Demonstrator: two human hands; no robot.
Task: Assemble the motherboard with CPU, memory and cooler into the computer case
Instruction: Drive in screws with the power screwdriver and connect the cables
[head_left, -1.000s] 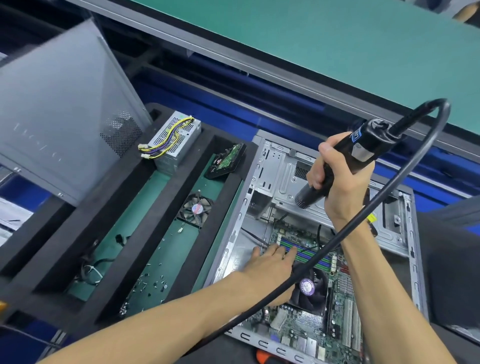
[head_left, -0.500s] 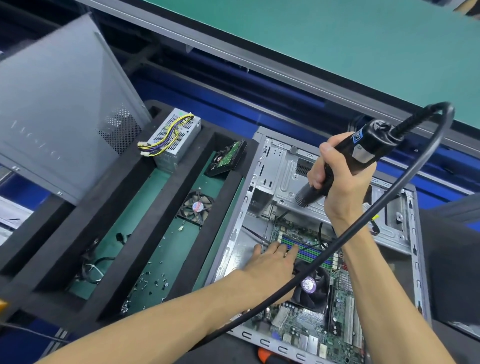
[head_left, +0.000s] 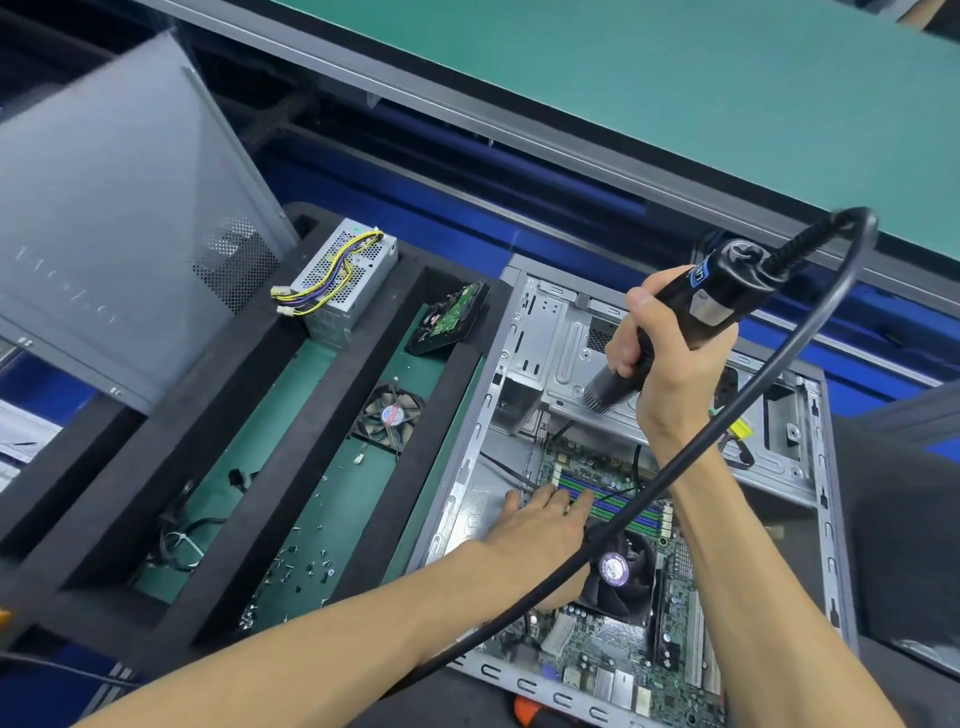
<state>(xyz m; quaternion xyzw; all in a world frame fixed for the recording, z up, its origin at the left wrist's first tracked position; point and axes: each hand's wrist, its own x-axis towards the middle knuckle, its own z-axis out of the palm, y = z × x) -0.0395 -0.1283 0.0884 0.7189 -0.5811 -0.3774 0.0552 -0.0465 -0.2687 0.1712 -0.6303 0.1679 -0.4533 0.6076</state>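
Behind right hand (head_left: 670, 374), screwdriver (head_left: 696, 306) tip.

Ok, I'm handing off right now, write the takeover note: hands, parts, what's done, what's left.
Left hand: flat, fingers straight, pressing on the motherboard beside the memory slots.
Right hand: grips the corded electric screwdriver, its tip hidden behind the hand.
Done: motherboard with CPU cooler fan lies inside the computer case.
Left: drive the board screws; loose screws lie in the foam tray. Whether any are already driven cannot be seen.
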